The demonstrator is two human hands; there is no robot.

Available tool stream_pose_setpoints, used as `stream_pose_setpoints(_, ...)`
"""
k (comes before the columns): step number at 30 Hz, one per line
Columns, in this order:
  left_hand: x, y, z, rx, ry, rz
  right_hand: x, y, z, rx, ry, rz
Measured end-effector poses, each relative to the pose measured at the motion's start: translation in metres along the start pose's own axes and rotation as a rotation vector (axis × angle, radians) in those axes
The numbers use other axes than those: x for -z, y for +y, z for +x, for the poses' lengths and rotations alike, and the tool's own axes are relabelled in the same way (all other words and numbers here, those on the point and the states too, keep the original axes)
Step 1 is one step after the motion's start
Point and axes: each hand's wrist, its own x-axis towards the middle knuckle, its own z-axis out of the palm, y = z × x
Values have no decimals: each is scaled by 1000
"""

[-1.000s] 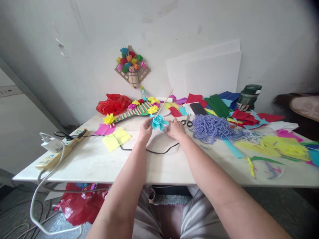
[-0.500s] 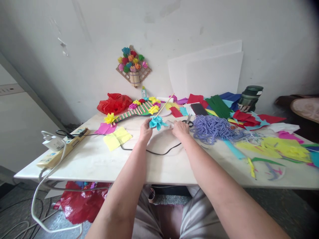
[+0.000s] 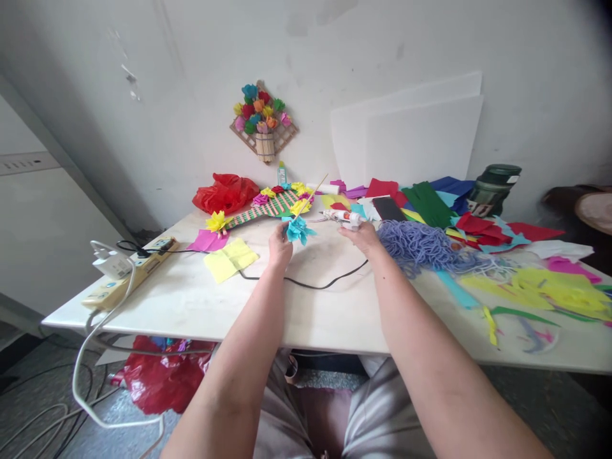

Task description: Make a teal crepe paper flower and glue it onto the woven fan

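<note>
My left hand (image 3: 280,245) is closed round a thin wooden stick (image 3: 312,195) that carries a turquoise paper flower (image 3: 297,228) at its lower end, held just above the white table (image 3: 201,299). My right hand (image 3: 364,234) grips a white glue gun (image 3: 342,217) whose nozzle points left toward the flower, a short gap away. The gun's black cord (image 3: 315,284) trails across the table between my arms.
A striped board with paper flowers (image 3: 268,207) and a red plastic bag (image 3: 224,191) lie behind. Purple yarn (image 3: 414,242), a phone (image 3: 388,208), coloured paper scraps (image 3: 540,280) and a dark green jar (image 3: 492,182) fill the right. A power strip (image 3: 129,274) sits left, beside yellow paper (image 3: 232,260).
My right hand left the flower, moved right and back, and took up the glue gun. The left hand kept the flower on its stick. The camera shifted slightly.
</note>
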Motion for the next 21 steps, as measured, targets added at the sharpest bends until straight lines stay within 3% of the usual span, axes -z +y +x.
stream_pose_setpoints(3, 1, 2, 0, -12, -5, 19, -2, 3, 0, 29, -77, 317)
stream_pose_setpoints(5, 1, 2, 0, -19, -19, 21, -1, 0, -3, 38, -143, 393)
stream_pose_setpoints(13, 1, 7, -2, -28, -89, -40, 2, -20, -11, 39, -198, 321)
stream_pose_setpoints(21, 2, 17, -6, -46, -134, 17, 0, -22, -12, 13, -175, 235)
